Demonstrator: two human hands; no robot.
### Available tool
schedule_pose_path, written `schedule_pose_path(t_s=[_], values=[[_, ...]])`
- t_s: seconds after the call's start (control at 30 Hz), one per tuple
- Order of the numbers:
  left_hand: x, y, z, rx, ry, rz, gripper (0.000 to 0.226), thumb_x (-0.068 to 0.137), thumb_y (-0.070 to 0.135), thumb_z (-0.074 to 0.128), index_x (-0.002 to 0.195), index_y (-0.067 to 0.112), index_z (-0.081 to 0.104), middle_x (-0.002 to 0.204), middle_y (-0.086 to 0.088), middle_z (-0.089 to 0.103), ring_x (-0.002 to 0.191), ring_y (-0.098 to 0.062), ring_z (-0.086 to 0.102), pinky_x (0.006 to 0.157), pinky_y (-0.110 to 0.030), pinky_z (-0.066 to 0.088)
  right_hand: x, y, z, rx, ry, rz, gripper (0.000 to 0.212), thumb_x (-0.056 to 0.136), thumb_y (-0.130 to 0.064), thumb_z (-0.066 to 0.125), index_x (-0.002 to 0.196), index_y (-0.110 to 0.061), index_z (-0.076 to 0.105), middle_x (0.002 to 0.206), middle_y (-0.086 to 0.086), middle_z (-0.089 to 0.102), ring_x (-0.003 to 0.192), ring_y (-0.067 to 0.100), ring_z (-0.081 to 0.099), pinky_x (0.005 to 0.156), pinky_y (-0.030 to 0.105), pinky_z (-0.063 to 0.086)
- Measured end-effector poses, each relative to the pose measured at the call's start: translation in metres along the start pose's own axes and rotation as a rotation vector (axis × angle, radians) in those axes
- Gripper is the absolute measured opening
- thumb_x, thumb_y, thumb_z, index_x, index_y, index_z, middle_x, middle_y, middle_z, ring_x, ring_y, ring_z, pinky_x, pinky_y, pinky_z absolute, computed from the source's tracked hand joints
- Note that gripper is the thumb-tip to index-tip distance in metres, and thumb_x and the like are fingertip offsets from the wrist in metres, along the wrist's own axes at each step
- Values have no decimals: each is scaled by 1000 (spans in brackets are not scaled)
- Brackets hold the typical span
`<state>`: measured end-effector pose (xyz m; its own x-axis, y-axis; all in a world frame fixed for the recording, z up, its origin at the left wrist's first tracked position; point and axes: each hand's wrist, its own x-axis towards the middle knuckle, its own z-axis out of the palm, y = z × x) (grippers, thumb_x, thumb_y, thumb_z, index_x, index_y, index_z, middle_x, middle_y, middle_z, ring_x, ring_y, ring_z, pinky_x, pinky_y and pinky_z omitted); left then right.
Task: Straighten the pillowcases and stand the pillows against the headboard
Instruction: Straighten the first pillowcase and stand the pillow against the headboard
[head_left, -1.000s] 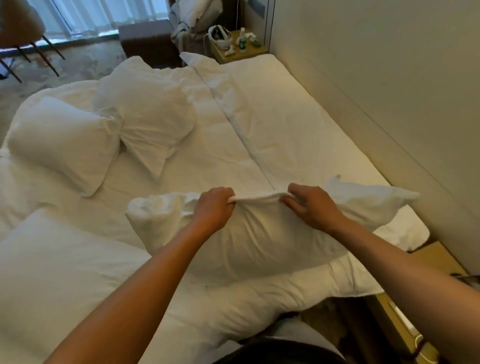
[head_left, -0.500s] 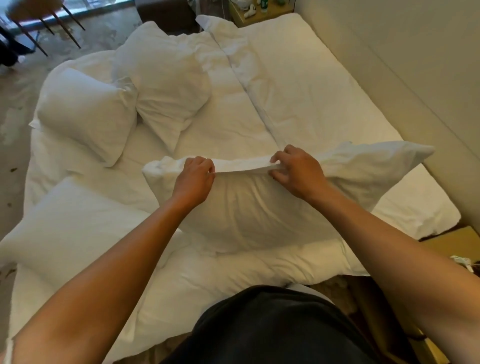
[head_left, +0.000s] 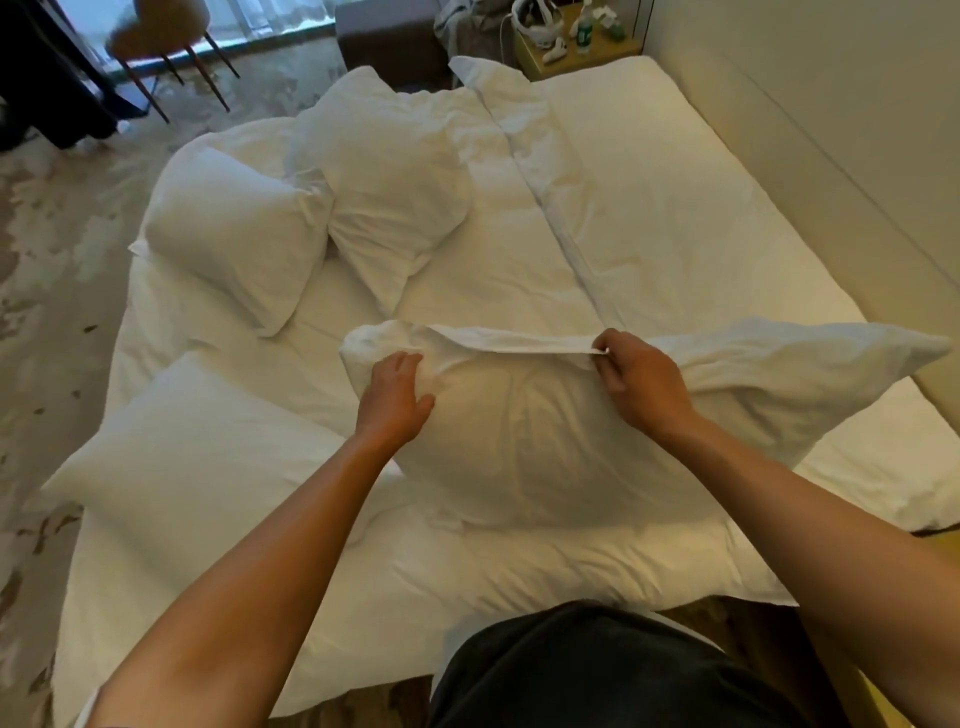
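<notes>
Pillow (head_left: 545, 441) lies across near-centre of bed (head_left: 675, 218), resting partly on a second pillow (head_left: 519, 571) at near edge. Pillowcase (head_left: 779, 364) is loose and creased; its open hem runs along far edge of the pillow, w/ slack empty cloth trailing out to the right corner.

Right hand (head_left: 636, 382): fingers curled, thumb and fingertips pinching the hem of the pillowcase at far edge, cloth pulled taut to the left from that pinch.

Left hand (head_left: 397, 402): fingers spread and fairly straight, palm down, pressing on left end of the pillow, where cloth is bunched just beyond fingertips. No grip seen.

Other pillows: one (head_left: 182, 457) at near left, flat on bed, just beside the worked pillow's left end; one (head_left: 234, 239) at far left, tilted, near bed edge; one (head_left: 384, 192) at far centre, crumpled, touching the far-left one. None stands against the headboard (head_left: 831, 156), which runs along right side of the scene; approx. full strip of sheet beside it is bare.

Bedside desk (head_left: 566, 44) at far end, beyond mattress corner, carries a green bottle (head_left: 584, 36) and small white items, too small to identify. Chair (head_left: 161, 47) at far left on patterned carpet (head_left: 47, 249). Person's dark garment (head_left: 597, 670) in near foreground.
</notes>
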<state>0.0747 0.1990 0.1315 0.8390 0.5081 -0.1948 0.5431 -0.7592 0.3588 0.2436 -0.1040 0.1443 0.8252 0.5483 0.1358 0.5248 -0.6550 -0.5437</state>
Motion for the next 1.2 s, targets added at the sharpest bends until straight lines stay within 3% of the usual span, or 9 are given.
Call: schedule_pose_path(t_s=[0.1, 0.37, 0.53, 0.83, 0.93, 1.03, 1.1, 1.2], values=[[-1, -20, 1, -5, -14, -50, 72, 91, 40, 69, 153, 20, 40, 164, -8, 29, 152, -28, 23, 113, -52, 41, 1, -4, 2, -17, 25, 22, 8, 101, -24, 57, 103, -19, 62, 94, -1, 62, 82, 23, 58, 65, 33, 38], [-14, -67, -7, -118, -4, -130, 76, 90, 41, 71, 154, 20, 36, 160, -8, 32, 145, -31, 34, 108, -49, 46, -9, -21, 15, -30, 109, 115, 10, 102, -25, 54, 95, -18, 58, 89, 3, 64, 78, 27, 57, 65, 35, 38], [-10, -72, -18, -121, 24, -42, 77, 90, 41, 71, 155, 20, 36, 159, -9, 35, 143, -30, 37, 105, -48, 47, -23, -27, 18, -89, 86, 119, 10, 102, -22, 55, 98, -16, 62, 91, 7, 66, 82, 32, 60, 66, 39, 43], [-10, 17, -10, -129, -11, 229, 79, 89, 44, 71, 156, 26, 33, 163, -6, 30, 146, -28, 37, 107, -45, 47, -50, -42, 2, -62, 56, 142, 6, 101, -24, 58, 99, -20, 62, 87, -5, 62, 81, 23, 60, 64, 34, 38], [-15, 59, -1, -99, -78, 340, 77, 90, 44, 68, 157, 32, 31, 164, -1, 28, 137, -26, 50, 101, -43, 51, -61, -44, -10, -55, 52, 133, 5, 101, -25, 59, 101, -21, 62, 88, -6, 64, 80, 20, 59, 64, 33, 39], [-16, 90, 8, -9, -114, 426, 52, 95, 38, 57, 145, 30, 49, 143, -2, 53, 119, -26, 61, 86, -39, 55, -69, -42, -23, -49, 75, 120, 6, 100, -27, 60, 103, -24, 64, 92, -7, 68, 79, 14, 57, 66, 34, 44], [-16, 100, 12, 47, -82, 467, 25, 99, 32, 48, 113, 23, 67, 106, -2, 65, 98, -29, 66, 67, -35, 47, -73, -39, -30, -71, 79, 96, 7, 99, -30, 62, 103, -26, 66, 90, -10, 66, 77, 13, 57, 65, 34, 46], [-19, 102, 14, 78, -68, 479, 28, 102, 26, 42, 87, 18, 64, 86, -2, 65, 82, -28, 64, 61, -37, 47, -80, -23, -41, -142, 9, 29, 15, 95, -42, 69, 97, -27, 67, 83, -12, 63, 72, 13, 59, 64, 31, 44]])
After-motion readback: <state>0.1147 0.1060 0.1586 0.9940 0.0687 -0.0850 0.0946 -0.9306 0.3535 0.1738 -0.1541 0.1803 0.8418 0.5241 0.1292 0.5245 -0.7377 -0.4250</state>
